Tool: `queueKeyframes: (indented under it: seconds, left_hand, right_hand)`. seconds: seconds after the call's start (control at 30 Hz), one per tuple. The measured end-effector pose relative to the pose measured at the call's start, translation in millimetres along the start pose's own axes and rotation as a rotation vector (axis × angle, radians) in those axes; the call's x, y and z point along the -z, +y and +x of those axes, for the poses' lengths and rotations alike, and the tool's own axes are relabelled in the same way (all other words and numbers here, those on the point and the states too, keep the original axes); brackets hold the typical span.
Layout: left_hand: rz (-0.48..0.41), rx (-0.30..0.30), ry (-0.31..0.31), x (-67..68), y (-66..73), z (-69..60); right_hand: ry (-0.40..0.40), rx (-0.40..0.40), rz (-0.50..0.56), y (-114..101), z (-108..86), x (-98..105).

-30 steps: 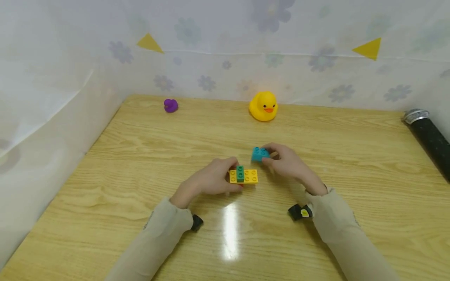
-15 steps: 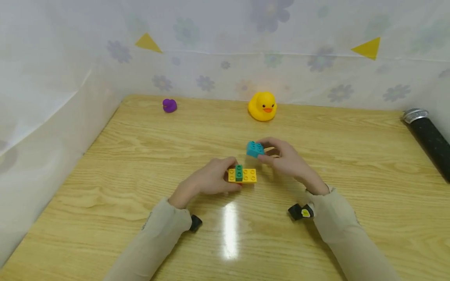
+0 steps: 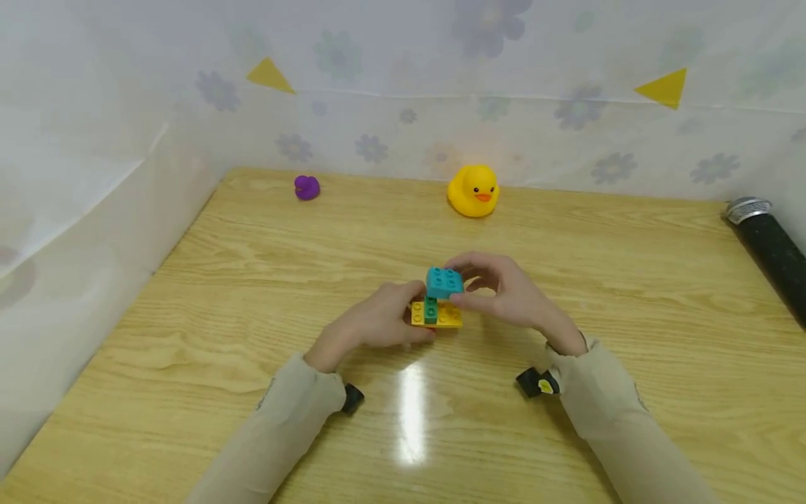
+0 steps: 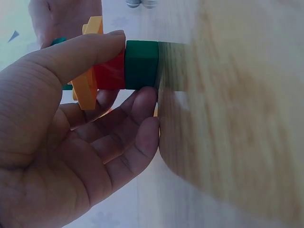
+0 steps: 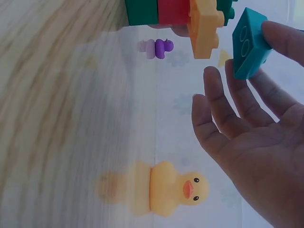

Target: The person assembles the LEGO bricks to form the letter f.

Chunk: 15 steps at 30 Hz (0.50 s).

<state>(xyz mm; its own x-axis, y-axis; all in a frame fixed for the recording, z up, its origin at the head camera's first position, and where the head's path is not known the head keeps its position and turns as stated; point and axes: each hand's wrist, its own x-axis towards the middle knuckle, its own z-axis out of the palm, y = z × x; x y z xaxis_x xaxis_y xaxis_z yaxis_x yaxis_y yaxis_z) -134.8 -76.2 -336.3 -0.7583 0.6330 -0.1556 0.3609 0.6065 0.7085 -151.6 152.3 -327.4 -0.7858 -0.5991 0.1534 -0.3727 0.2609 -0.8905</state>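
My left hand [image 3: 380, 318] grips a stack of toy bricks standing on the table. From the bottom up, the left wrist view shows a dark green brick [image 4: 141, 64], a red brick [image 4: 110, 73] and a wide yellow brick [image 4: 87, 90]. A narrow green brick [image 3: 431, 310] sits on top of the yellow one. Between thumb and fingers, my right hand [image 3: 504, 290] pinches a blue-green brick [image 3: 444, 282] with studs up. In the right wrist view that brick [image 5: 250, 43] is tilted and apart from the stack, just above the narrow green brick.
Toward the back of the wooden table [image 3: 252, 392] stand a yellow rubber duck [image 3: 474, 192] and a small purple duck [image 3: 307, 187]. A black microphone [image 3: 771, 248] lies at the right edge. Behind the table hangs a flowered white curtain [image 3: 403, 63].
My right hand has lifted the blue-green brick and carried it left, from beside the stack to over the green brick. The left hand and the stack have stayed in place.
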Motion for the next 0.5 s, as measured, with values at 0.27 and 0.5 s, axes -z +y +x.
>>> queueKeyframes:
  seconds: [0.27,0.5]
  left_hand:
    - [0.013,0.019,0.018,0.4,-0.6,1.2]
    - [0.013,0.041,0.029,1.5,-0.3,0.0]
  right_hand:
    - [-0.027,0.054,0.002,0.1,-1.7,-1.2]
    - [-0.053,0.105,-0.004,-0.2,-1.0,-3.7]
